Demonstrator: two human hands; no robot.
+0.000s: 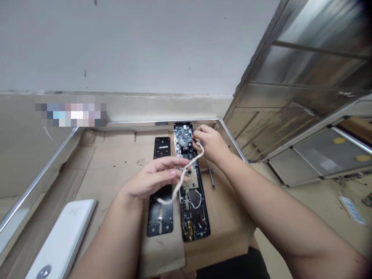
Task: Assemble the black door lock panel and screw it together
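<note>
An opened, long black door-lock housing (pixel 204 217) lies lengthwise on the cardboard, its blue circuit board (pixel 183 133) at the far end and thin wires and a brass-coloured part near the close end. My right hand (pixel 211 142) is closed in a pinch on the end of a white cable (pixel 176 190), right beside the circuit board. The cable droops across the housing toward the left. My left hand (pixel 152 176) hovers over the middle with fingers apart, the cable passing across its fingertips. Partly under that hand is a flat black mounting plate (pixel 166 221).
A screwdriver-like rod (pixel 211 176) lies right of the housing, near a reddish object (pixel 205 170). At the left front rests a white flat device (pixel 68 228). Brown cardboard (pixel 107 170) lines the metal-edged table (pixel 236 149). Behind stands a wall; a cabinet (pixel 305 162) is at right.
</note>
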